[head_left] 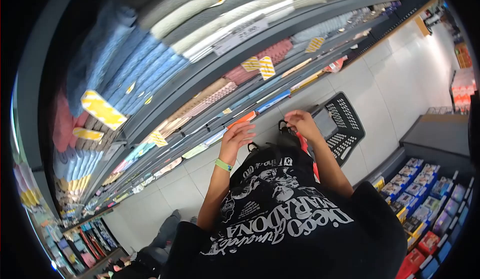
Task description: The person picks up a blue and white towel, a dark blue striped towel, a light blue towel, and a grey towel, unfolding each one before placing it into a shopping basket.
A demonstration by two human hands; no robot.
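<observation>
My left hand, with a green wristband at its wrist, is raised before my chest. Its fingers are apart and loosely bent, and nothing shows in them. To the right my right hand hovers with slightly curled fingers, open too. Just below its fingertips in the picture is a small black loop. Beyond my right forearm a black shopping basket with a perforated wall overlaps the floor. An orange-edged item on the lower shelf lies just past my left fingertips.
Shelves with folded blue towels and other textiles run along the left and top. Yellow-striped tags hang from them. A display bin of small boxed goods stands at the right. A person's legs show at lower left, on the tiled floor.
</observation>
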